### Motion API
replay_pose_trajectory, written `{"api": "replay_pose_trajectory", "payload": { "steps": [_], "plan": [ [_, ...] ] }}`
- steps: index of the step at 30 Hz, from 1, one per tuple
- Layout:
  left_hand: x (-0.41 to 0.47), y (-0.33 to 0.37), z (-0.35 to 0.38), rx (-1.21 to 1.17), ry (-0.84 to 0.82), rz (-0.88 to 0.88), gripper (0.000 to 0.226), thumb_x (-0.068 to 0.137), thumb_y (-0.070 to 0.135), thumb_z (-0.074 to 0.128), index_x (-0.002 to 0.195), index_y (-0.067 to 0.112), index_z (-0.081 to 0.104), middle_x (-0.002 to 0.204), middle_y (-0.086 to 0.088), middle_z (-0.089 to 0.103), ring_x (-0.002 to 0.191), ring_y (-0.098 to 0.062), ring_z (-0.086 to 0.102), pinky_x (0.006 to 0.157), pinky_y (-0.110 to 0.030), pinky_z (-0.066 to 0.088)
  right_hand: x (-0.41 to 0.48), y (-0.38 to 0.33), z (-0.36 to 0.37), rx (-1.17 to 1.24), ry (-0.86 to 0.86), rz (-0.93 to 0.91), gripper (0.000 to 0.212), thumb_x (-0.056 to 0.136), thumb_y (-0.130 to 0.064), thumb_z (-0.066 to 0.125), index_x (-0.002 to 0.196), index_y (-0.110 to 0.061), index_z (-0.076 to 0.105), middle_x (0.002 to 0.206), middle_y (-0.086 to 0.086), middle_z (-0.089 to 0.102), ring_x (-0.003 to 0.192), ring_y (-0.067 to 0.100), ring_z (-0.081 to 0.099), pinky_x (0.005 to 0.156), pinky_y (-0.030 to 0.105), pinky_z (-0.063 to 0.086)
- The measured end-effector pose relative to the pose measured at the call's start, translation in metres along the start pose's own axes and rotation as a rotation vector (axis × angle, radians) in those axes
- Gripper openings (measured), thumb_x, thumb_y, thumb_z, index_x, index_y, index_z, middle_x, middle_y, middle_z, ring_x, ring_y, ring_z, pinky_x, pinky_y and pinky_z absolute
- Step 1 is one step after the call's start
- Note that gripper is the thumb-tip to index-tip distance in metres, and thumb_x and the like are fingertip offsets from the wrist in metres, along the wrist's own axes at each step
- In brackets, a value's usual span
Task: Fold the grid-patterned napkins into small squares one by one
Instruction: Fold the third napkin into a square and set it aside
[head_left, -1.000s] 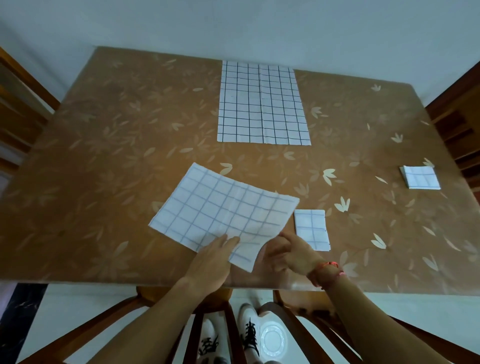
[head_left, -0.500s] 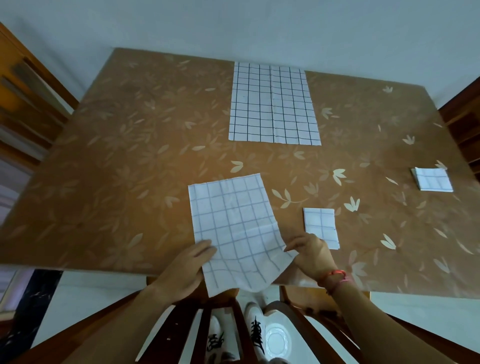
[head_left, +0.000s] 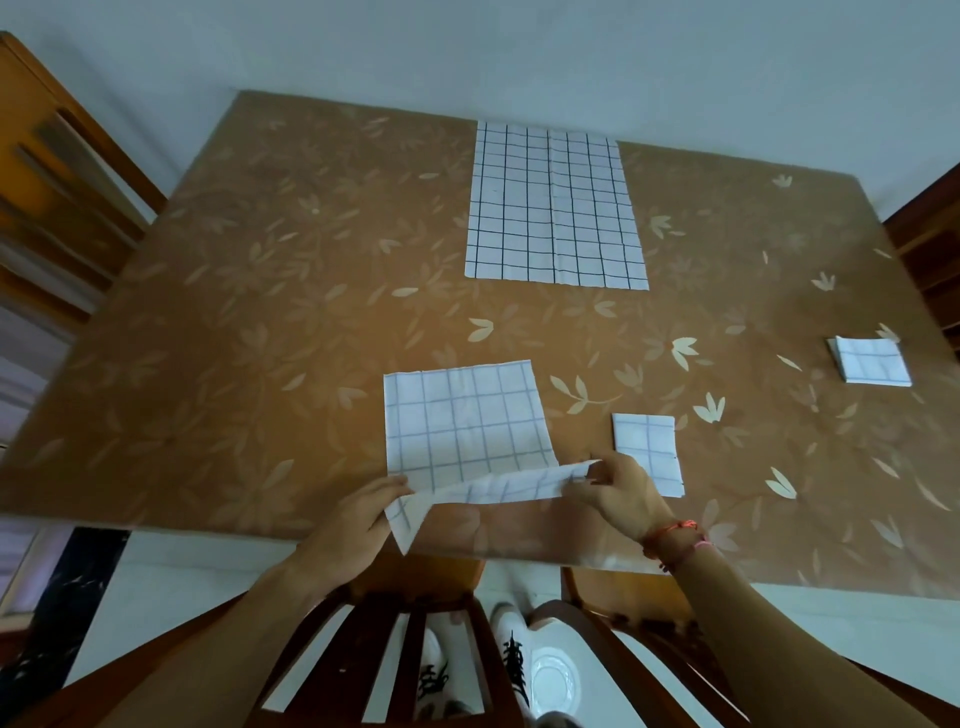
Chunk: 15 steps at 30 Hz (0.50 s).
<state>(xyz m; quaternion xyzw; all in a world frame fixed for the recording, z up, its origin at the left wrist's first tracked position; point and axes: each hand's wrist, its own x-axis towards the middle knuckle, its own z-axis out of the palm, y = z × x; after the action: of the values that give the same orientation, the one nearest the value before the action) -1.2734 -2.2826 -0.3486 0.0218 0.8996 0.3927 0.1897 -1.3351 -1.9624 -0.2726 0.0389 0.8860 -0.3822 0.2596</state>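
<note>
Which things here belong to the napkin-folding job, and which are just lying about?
Job: napkin in hand, near edge lifted, pinched by left hand and right hand; flat napkin at the far side; near folded square; far-right folded square.
Just there: table; near chair; side chair; red wrist band.

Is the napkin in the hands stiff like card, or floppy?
Probably floppy: the napkin sags and twists between the left hand and right hand. Likely light, since finger pinches alone lift its edge. It may keep creases; faint fold lines show.
</note>
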Motion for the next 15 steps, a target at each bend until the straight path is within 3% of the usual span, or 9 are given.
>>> {"api": "replay_pose_trajectory", "payload": {
  "steps": [1,3,5,6,8,11,15],
  "plan": [
    [0.001,0.004,-0.002,-0.028,0.017,-0.02,0.032,0.101,0.014,0.048,0.13,0.023,0.059,0.13,0.016,0.054,0.122,-0.001,0.048,0.105,-0.019,0.038,0.002,-0.001,0.001,-0.015,0.002,-0.012,0.034,0.079,-0.006,0.071,0.06,-0.03,0.057,0.053,-0.017,0.06,0.057,-0.003,0.058,0.054,0.006,0.039],
    [0.006,0.012,-0.006,-0.073,0.069,-0.06,0.021,0.102,0.021,0.046,0.106,0.028,0.065,0.098,0.017,0.065,0.094,0.001,0.059,0.083,-0.01,0.045,0.01,0.008,0.006,0.017,-0.032,-0.022,0.023,0.074,-0.006,0.072,0.078,-0.028,0.07,0.07,-0.016,0.072,0.073,-0.009,0.066,0.071,0.01,0.046],
    [0.013,0.014,-0.011,-0.114,0.108,-0.127,0.028,0.101,0.026,0.045,0.083,0.014,0.063,0.068,0.001,0.06,0.072,-0.015,0.061,0.067,-0.025,0.047,0.02,0.013,0.011,0.045,-0.022,-0.012,0.018,0.074,-0.013,0.073,0.089,-0.023,0.074,0.081,-0.011,0.076,0.086,0.0,0.069,0.084,0.023,0.052],
    [0.018,0.013,-0.014,-0.133,0.107,-0.153,0.034,0.101,0.029,0.045,0.083,0.006,0.062,0.067,-0.01,0.06,0.071,-0.025,0.061,0.065,-0.035,0.048,0.025,0.015,0.013,0.041,0.0,-0.004,0.013,0.076,-0.018,0.072,0.088,-0.021,0.075,0.081,-0.01,0.076,0.085,0.003,0.069,0.084,0.026,0.053],
    [0.028,0.01,-0.019,-0.126,0.096,-0.194,0.038,0.101,0.034,0.044,0.083,0.005,0.062,0.073,-0.016,0.064,0.074,-0.03,0.064,0.064,-0.043,0.05,0.034,0.015,0.018,0.027,0.057,0.039,0.007,0.081,-0.026,0.071,0.082,-0.02,0.074,0.077,-0.008,0.073,0.077,0.006,0.066,0.073,0.026,0.05],
    [0.043,0.011,-0.025,-0.132,0.088,-0.222,0.033,0.103,0.029,0.043,0.082,0.01,0.06,0.076,-0.011,0.065,0.076,-0.024,0.063,0.061,-0.034,0.047,0.05,0.016,0.025,-0.008,0.091,0.072,0.012,0.082,-0.032,0.071,0.076,-0.022,0.071,0.071,-0.007,0.068,0.07,0.008,0.062,0.064,0.021,0.042],
    [0.058,0.012,-0.028,-0.191,0.099,-0.259,0.028,0.103,0.028,0.043,0.09,0.012,0.063,0.084,-0.007,0.067,0.083,-0.019,0.064,0.064,-0.026,0.048,0.068,0.02,0.028,0.003,0.066,0.12,0.012,0.078,-0.03,0.076,0.081,-0.019,0.071,0.071,-0.008,0.068,0.069,0.009,0.064,0.064,0.019,0.045]
  ]
}}
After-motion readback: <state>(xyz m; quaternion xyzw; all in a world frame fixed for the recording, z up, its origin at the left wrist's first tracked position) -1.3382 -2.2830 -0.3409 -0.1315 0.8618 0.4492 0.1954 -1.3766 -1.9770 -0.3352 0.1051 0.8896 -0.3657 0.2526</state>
